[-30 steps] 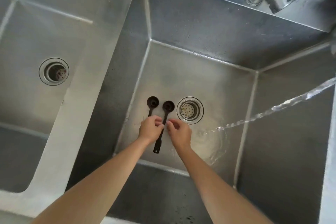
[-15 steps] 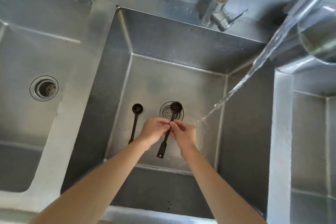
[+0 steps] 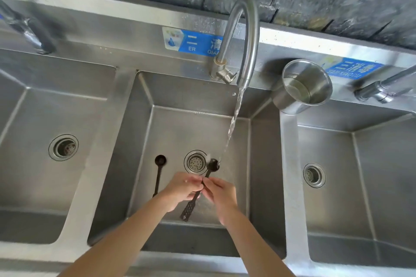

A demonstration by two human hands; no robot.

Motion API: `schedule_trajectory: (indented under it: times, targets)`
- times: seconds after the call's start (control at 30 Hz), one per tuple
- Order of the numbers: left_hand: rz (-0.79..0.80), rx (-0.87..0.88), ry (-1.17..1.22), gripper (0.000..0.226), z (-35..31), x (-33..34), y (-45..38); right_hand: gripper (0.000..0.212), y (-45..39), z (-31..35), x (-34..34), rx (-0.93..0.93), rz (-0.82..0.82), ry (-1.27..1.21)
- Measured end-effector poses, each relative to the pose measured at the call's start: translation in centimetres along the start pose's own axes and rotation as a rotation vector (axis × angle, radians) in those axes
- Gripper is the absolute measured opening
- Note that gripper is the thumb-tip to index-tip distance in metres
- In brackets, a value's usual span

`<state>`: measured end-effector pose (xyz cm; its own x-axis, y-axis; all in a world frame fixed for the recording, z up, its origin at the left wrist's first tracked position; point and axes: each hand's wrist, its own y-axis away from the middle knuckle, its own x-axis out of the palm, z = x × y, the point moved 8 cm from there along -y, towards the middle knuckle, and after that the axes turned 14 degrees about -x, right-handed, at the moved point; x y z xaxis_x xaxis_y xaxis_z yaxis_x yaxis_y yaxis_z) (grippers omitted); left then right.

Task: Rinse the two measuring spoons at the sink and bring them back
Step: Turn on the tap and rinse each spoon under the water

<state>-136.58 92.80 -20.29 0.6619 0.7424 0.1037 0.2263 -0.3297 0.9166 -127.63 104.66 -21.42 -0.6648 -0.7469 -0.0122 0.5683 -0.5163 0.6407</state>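
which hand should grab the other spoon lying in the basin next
Left. The second spoon lies on the basin floor just left of the left hand, while the right hand sits on the far side of the held spoon and could keep it under the water stream.

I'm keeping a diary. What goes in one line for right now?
hands: both hold spoon | water: hitting its bowl | other spoon: on sink floor

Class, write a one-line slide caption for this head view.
Both hands rinse one measuring spoon under the tap; the other spoon waits.
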Motion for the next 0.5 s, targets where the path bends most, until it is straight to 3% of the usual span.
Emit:
schedule_trajectory:
  times: [0.2, 0.3, 0.4, 0.5]
  targets:
    - [-0.002, -0.047, -0.028, 0.027, -0.1, 1.0, 1.4, 0.009, 1.1, -0.4, -0.9, 0.119, -0.007, -0.063]
    - [-0.034, -0.071, -0.065, 0.026, -0.4, 1.5, 1.7, 0.030, 0.4, 0.1, -2.3, 0.140, -0.044, -0.097]
    - [-0.037, -0.076, -0.082, 0.025, -0.7, 1.8, 1.9, 0.037, -0.9, 1.4, -3.1, 0.098, -0.043, -0.151]
    - [-0.001, -0.062, -0.054, 0.027, -1.0, 2.1, 2.1, 0.027, -1.9, 2.9, -3.2, 0.083, 0.024, -0.098]
